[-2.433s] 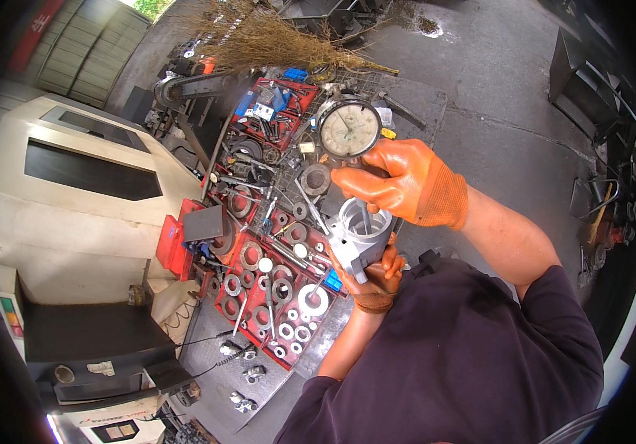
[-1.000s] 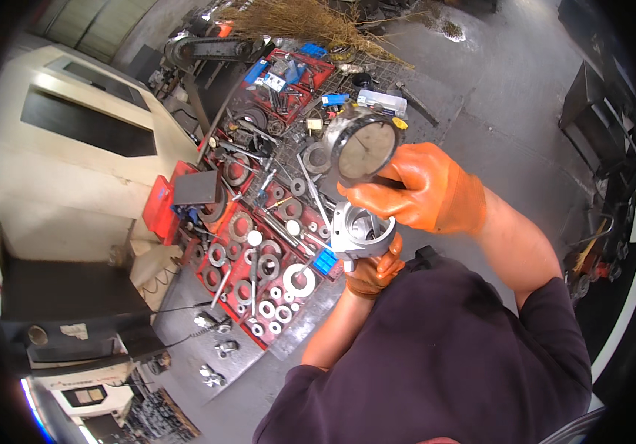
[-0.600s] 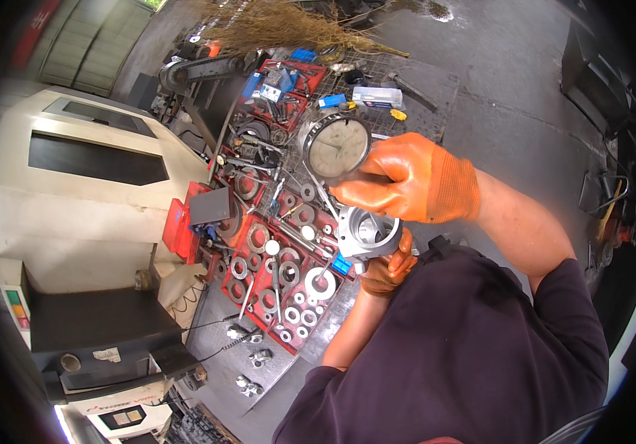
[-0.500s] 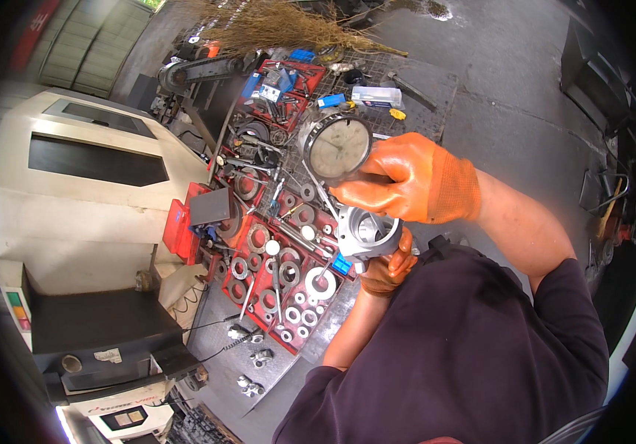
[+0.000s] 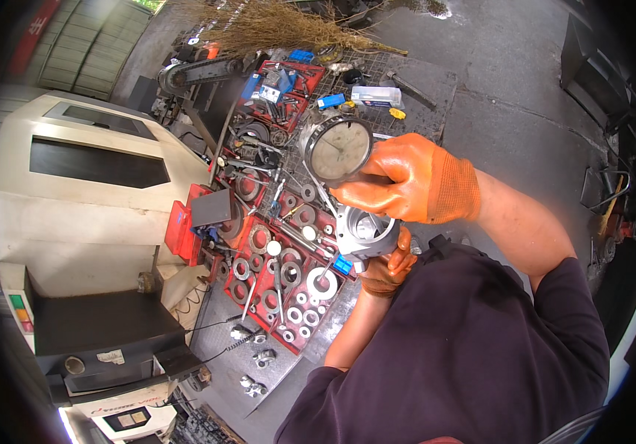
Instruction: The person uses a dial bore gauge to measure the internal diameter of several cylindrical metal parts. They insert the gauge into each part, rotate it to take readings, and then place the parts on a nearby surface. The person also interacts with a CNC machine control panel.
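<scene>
My right hand (image 5: 414, 179), in an orange glove, is closed on a round dial gauge (image 5: 340, 149) with a dark rim and a pale face. Just below it, a grey machined metal housing (image 5: 366, 231) with a round bore rests in my left hand (image 5: 392, 268), also gloved in orange. The left fingers curl round the housing's near side. The gauge is above the housing's open end; my right glove hides whether a stem joins them.
Red trays (image 5: 265, 314) of metal rings and measuring tools lie on the bench to the left. Beyond them are a clear plastic box (image 5: 377, 96) and a twig broom (image 5: 281, 29). A large cream machine (image 5: 81, 214) stands at far left, with a metal plate (image 5: 281, 377) nearer me.
Both hands keep their grips and hardly move. The housing has shifted and tilted slightly, and the needle on the gauge's face appears to lie at a different angle.
</scene>
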### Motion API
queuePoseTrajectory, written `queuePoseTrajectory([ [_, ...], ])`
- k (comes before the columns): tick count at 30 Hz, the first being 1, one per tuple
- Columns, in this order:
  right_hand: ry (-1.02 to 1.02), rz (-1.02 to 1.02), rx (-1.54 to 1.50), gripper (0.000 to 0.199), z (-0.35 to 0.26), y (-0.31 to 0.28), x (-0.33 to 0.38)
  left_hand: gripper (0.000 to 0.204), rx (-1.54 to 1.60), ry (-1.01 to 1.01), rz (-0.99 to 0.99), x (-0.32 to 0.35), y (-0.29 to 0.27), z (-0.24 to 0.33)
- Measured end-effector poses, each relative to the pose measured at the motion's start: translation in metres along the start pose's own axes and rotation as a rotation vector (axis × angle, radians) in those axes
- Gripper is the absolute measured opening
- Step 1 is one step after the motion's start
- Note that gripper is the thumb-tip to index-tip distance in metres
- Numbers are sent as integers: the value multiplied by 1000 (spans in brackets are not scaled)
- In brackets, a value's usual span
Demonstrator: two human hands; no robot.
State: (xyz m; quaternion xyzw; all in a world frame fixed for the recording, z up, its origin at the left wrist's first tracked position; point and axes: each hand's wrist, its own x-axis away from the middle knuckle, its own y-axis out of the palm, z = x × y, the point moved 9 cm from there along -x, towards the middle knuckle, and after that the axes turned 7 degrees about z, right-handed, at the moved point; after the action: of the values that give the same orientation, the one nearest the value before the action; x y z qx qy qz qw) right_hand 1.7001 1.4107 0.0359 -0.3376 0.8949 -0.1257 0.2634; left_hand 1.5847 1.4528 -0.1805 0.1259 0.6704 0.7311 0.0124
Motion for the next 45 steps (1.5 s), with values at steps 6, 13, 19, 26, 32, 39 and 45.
queuePoseTrajectory([
  [6, -40, -14, 29, 37, 1, 0, -2, 63, -7, 6, 2, 3, 1, -1],
  [13, -42, 16, 44, 30, 5, -2, -3, 56, -62, -12, -91, 1, 14, -2],
  [19, 66, -15, 6, 24, 8, -3, -2, 57, -76, 28, -46, 4, 10, 0],
  [26, 33, -10, -57, 47, 12, -1, -2, 58, -48, 4, -93, 1, 14, -2],
  [32, 24, 0, -23, 47, 13, -3, -4, 53, -80, 22, -79, 1, 15, -1],
  [39, -49, 41, 17, 47, 11, -4, -5, 55, -61, 69, 103, 1, 1, 3],
  [45, -22, 47, 5, 47, 12, -4, -5, 59, -56, 49, 88, 1, -6, 2],
])
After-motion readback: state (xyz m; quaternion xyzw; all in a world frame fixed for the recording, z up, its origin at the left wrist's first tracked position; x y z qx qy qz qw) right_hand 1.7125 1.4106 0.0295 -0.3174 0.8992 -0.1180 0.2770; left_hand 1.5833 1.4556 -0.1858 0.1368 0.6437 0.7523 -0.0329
